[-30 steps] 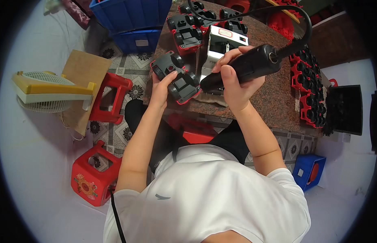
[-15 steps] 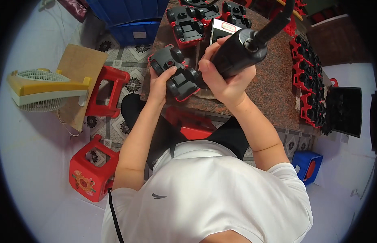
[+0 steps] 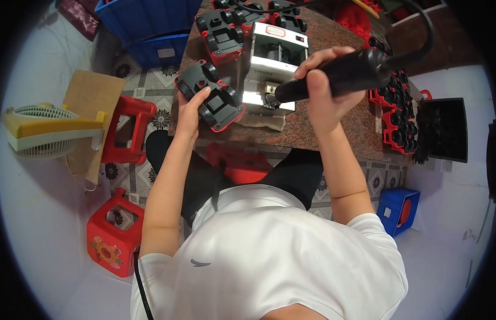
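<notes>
My left hand [image 3: 190, 109] grips a red and black toy car chassis [image 3: 210, 96], held underside up over the near left edge of the brown stone table [image 3: 322, 128]. My right hand [image 3: 322, 90] is closed around a black corded power screwdriver [image 3: 338, 72]. Its tip points left and down at a small white box-shaped machine [image 3: 273, 69] that stands on the table between my hands.
More red and black chassis [image 3: 222, 32] lie at the table's far side, and others are stacked at its right edge [image 3: 397, 117]. Blue crates [image 3: 146, 21], red stools [image 3: 125, 130], a yellow fan [image 3: 42, 130] and a blue stool [image 3: 397, 208] stand on the floor.
The screwdriver swung from pointing down at the chassis to lying sideways, its tip now at the white machine. My left hand kept hold of the chassis.
</notes>
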A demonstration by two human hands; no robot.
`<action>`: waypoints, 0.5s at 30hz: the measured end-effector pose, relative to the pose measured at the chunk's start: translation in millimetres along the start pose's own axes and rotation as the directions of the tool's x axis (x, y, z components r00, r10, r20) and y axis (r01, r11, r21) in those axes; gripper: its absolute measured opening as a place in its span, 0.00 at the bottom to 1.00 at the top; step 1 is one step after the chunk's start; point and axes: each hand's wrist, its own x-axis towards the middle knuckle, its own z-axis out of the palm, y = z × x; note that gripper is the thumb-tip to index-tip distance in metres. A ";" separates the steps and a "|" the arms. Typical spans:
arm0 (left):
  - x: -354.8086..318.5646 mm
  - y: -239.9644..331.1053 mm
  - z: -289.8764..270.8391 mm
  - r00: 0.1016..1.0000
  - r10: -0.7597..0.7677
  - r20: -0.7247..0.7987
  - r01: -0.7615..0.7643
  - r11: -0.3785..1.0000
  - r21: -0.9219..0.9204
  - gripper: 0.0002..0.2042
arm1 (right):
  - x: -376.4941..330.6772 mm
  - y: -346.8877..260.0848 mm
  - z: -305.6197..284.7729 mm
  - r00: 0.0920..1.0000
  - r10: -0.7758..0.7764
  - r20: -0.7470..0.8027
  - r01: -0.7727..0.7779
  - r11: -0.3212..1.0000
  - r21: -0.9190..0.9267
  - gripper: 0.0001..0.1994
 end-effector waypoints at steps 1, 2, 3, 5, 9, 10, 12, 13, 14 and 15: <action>-2.8 2.5 2.4 1.000 0.008 0.012 -0.008 1.000 0.001 0.28 | -8.4 1.9 -2.8 1.000 0.007 -0.006 -0.007 1.000 0.028 0.25; -2.9 2.0 2.6 1.000 0.010 0.018 -0.010 1.000 0.000 0.28 | -13.4 4.2 -3.7 1.000 0.002 -0.007 -0.002 1.000 0.024 0.25; -1.9 1.4 1.0 1.000 -0.009 0.020 0.009 1.000 0.003 0.29 | -17.4 6.6 -4.5 1.000 -0.001 -0.017 0.001 1.000 0.023 0.25; -2.3 2.0 1.6 0.999 -0.024 0.022 0.024 1.000 0.008 0.29 | -23.5 8.7 -3.9 0.998 0.032 -0.044 -0.030 0.998 0.046 0.26; -3.8 2.4 3.3 1.000 0.001 0.011 -0.001 1.000 0.024 0.29 | -28.5 9.3 -5.9 1.000 0.020 -0.002 -0.020 1.000 0.018 0.28; -3.7 1.7 2.6 1.000 -0.001 0.013 0.001 1.000 0.030 0.29 | -30.3 8.4 -4.9 1.000 0.027 0.000 -0.027 1.000 0.012 0.28; -4.1 1.6 2.8 1.000 0.008 0.011 -0.009 1.000 0.028 0.29 | -33.2 5.9 -2.5 1.000 0.031 0.003 -0.031 0.999 0.009 0.28; -4.3 1.9 3.0 1.000 0.013 0.010 -0.013 1.000 0.025 0.29 | -35.1 4.7 -0.5 0.999 0.052 -0.006 -0.052 0.998 0.024 0.28; -4.4 2.2 3.5 1.000 0.014 0.008 -0.014 1.000 0.025 0.29 | -36.2 4.4 0.5 0.997 0.075 -0.014 -0.075 0.996 0.038 0.28; -4.4 2.6 4.0 1.000 0.013 0.007 -0.013 0.999 0.033 0.29 | -35.1 4.5 1.0 0.998 0.064 -0.020 -0.064 0.998 0.003 0.27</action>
